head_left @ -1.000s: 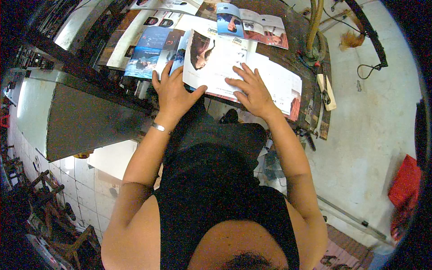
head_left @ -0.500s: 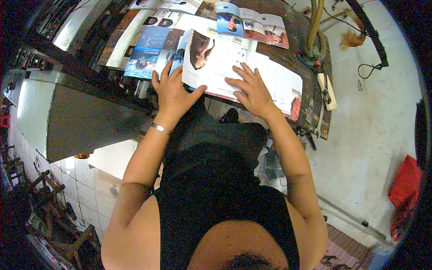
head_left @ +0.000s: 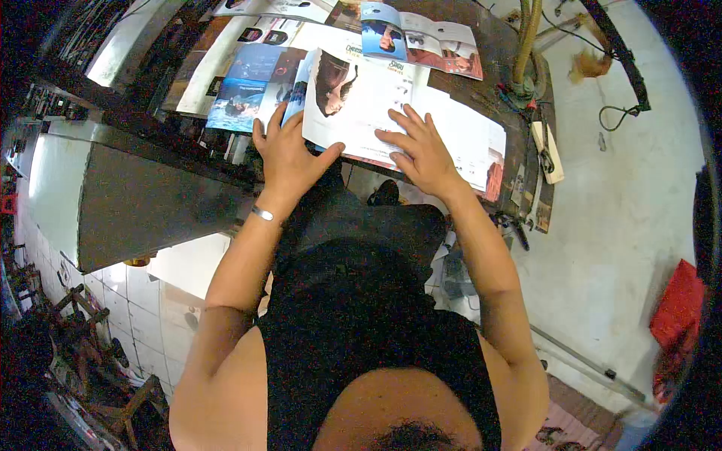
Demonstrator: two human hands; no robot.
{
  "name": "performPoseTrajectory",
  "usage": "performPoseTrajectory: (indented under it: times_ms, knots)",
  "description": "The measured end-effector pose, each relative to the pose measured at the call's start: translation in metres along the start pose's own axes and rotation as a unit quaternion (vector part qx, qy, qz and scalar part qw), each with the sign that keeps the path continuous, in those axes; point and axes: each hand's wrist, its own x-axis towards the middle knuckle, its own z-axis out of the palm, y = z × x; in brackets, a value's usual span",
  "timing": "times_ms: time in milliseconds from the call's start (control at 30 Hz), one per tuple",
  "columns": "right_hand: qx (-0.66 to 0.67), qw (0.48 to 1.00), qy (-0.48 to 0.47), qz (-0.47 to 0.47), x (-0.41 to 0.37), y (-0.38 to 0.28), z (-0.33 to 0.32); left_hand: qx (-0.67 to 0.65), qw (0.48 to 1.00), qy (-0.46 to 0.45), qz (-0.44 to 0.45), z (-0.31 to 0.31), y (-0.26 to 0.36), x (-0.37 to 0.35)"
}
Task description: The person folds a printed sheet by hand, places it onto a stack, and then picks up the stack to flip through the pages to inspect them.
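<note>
My left hand [head_left: 292, 158] is open, its fingers spread at the lower left edge of a white printed sheet [head_left: 368, 124] with a portrait photo. The thumb reaches along the sheet's near edge. My right hand [head_left: 427, 154] lies open over the sheet's right part, fingers apart. Beneath and to the right are more white printed pages [head_left: 470, 139], with a reddish picture at their corner. Left of the sheet, by my left fingertips, is a printed sheet with blue water pictures [head_left: 237, 101].
An open picture booklet [head_left: 421, 41] lies at the back of the dark worktable [head_left: 492, 86]. A yellowish hose [head_left: 526, 45] rises at its right, near a pale strip of wood [head_left: 547, 154]. A large grey metal housing [head_left: 150, 195] stands left of my arm.
</note>
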Motion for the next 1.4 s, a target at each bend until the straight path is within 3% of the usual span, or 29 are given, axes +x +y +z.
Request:
performPoseTrajectory:
  times_ms: [433, 633, 733, 833, 967, 1133, 1400]
  knots:
    - [0.000, 1.000, 0.009, 0.003, 0.000, 0.000, 0.003, 0.011, 1.000, -0.020, -0.003, 0.002, 0.000, -0.001]
    - [-0.002, 1.000, 0.008, 0.010, 0.000, -0.004, 0.000, -0.058, 0.994, 0.083, -0.041, 0.001, 0.008, -0.006]
    - [-0.003, 1.000, 0.009, 0.012, 0.000, -0.005, 0.000, -0.074, 0.977, 0.200, 0.004, -0.006, 0.016, -0.004]
    - [-0.007, 1.000, 0.009, 0.011, 0.000, -0.004, 0.003, 0.047, 0.984, 0.118, 0.122, -0.025, 0.028, 0.004]
    - [-0.012, 1.000, 0.003, 0.008, 0.001, -0.004, 0.004, 0.043, 0.979, -0.016, 0.198, -0.013, 0.035, 0.021]
    - [-0.014, 1.000, 0.000, 0.012, -0.001, 0.000, 0.005, 0.084, 0.959, -0.116, 0.243, 0.007, 0.022, 0.035]
    - [-0.016, 1.000, -0.014, 0.006, -0.001, -0.001, 0.000, 0.070, 0.952, -0.090, 0.285, 0.017, 0.009, 0.036]
